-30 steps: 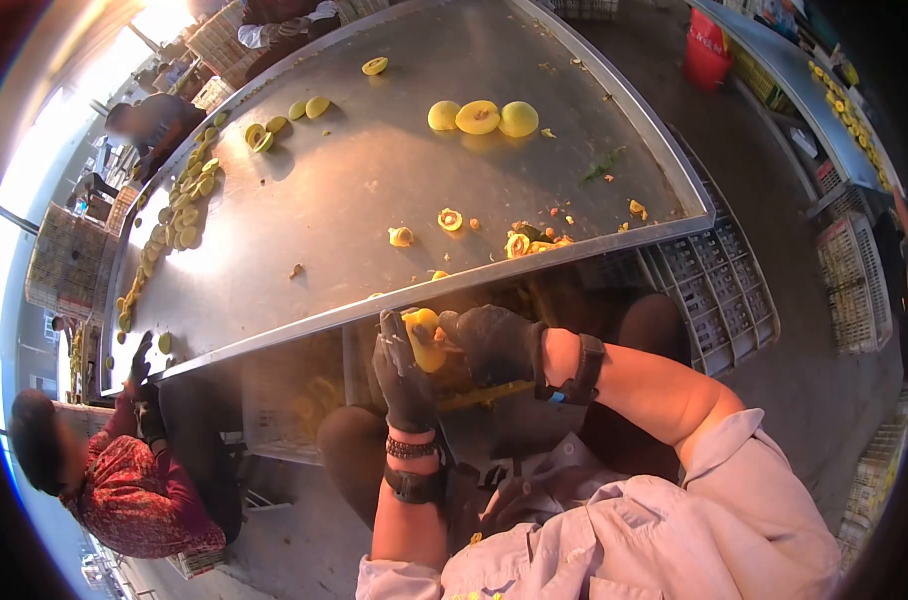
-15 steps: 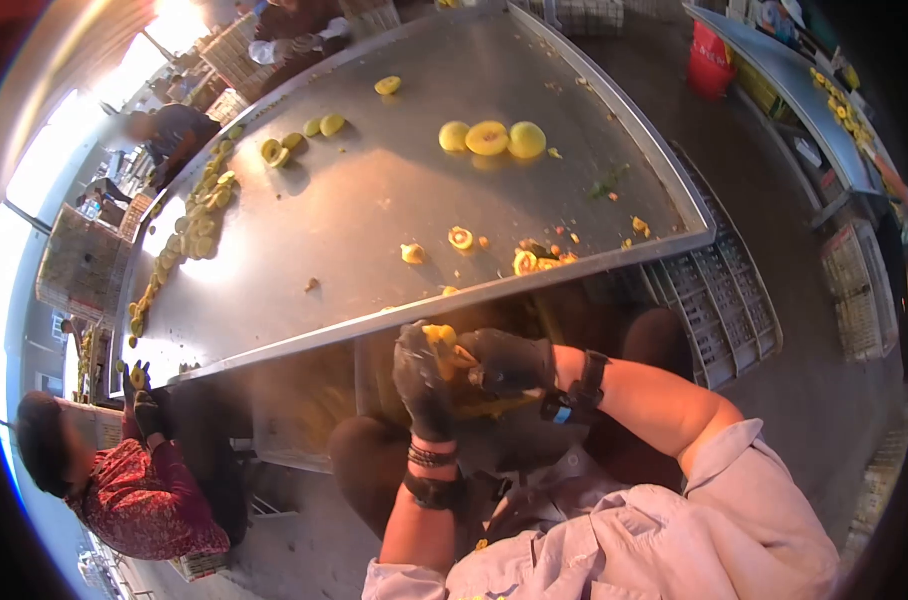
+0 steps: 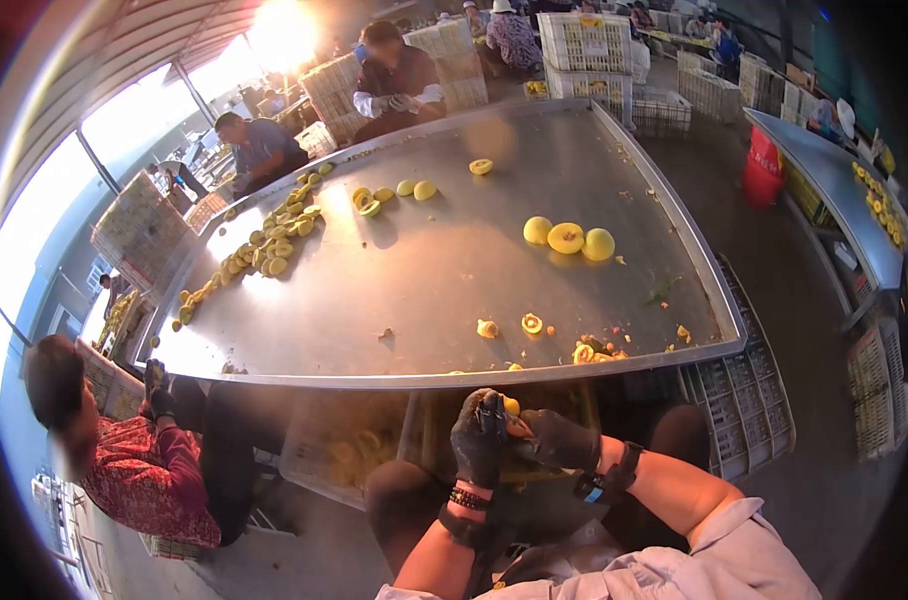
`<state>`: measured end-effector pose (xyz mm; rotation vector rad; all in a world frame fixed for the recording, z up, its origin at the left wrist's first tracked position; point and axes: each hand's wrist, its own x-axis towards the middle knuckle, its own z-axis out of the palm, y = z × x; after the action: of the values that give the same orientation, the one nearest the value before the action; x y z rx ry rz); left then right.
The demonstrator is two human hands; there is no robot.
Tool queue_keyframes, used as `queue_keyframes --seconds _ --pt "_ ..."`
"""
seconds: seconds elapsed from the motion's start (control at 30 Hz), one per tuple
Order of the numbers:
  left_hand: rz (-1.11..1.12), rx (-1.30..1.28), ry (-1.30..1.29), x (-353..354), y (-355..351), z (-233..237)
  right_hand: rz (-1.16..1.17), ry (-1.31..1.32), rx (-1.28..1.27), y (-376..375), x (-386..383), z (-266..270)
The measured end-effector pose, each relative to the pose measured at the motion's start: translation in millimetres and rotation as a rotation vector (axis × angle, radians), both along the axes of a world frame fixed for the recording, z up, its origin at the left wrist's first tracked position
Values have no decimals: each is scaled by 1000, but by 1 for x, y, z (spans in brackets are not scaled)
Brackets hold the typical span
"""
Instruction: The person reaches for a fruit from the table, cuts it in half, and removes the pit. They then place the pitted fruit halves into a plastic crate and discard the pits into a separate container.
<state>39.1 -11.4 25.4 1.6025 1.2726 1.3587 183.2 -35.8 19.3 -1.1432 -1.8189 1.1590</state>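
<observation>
Both my hands wear dark gloves and are held close together just below the near edge of the metal table (image 3: pixel 424 290). My left hand (image 3: pixel 478 440) is closed around a yellow peach piece (image 3: pixel 512 406), of which only a small part shows. My right hand (image 3: pixel 562 440) is closed right beside it, touching or nearly touching the fruit. A small brownish thing shows between the hands; I cannot make out what it is. On the table above them lie peach scraps (image 3: pixel 594 354), a cut peach half (image 3: pixel 532 323) and a row of three larger peach pieces (image 3: pixel 566 238).
Many peach halves (image 3: pixel 274 245) are heaped along the table's left side. A person in a red patterned top (image 3: pixel 149 475) sits at left; others sit beyond the far edge. Plastic crates (image 3: pixel 739 380) stand at right, with a container (image 3: pixel 344 450) of fruit under the table edge.
My view has tilted up, so more of the background shows and the table sits lower. My hands stay together at the fruit, which is now more covered by the left glove.
</observation>
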Motion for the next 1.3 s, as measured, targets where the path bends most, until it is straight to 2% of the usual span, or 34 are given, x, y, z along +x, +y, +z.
queue_keyframes --seconds 0.07,0.17,0.27,0.37,0.47,0.57,0.67,0.77,0.87,0.97,1.07,1.17,1.27,1.3 --pt "-23 -60 -7 -1 0 1 28 130 -91 1 1 -19" --pt "-45 -93 -46 -3 2 -10 85 232 -314 -2 3 -4" --pt "-38 -154 13 -3 1 -17 96 125 19 -2 -1 -11" --pt "-56 -87 112 -5 0 -2 125 198 -144 -1 -2 -29" --pt "-71 -135 11 -5 3 -7 123 482 -504 -5 -3 -32" --pt "-93 -175 5 -6 1 -5 128 416 -591 -11 0 2" --pt "-71 -185 15 -7 -4 -5 143 319 -525 -12 -1 4" --pt "-50 -231 135 -10 -5 -8 107 220 -279 -18 -11 16" --pt "-63 -192 55 -15 -9 0 124 349 -483 -18 -13 10" --pt "-55 -150 -25 -17 -5 -13 103 387 -652 -20 -12 12" --pt "-60 -146 36 -22 -11 4 91 479 -661 -26 -19 10" --pt "-108 -170 129 -30 -5 -15 91 463 -605 -29 -24 0" --pt "-145 119 189 -33 2 -43 79 247 -348 -27 -28 3" --pt "-148 214 221 -35 6 -45 55 318 -466 -25 -30 12"
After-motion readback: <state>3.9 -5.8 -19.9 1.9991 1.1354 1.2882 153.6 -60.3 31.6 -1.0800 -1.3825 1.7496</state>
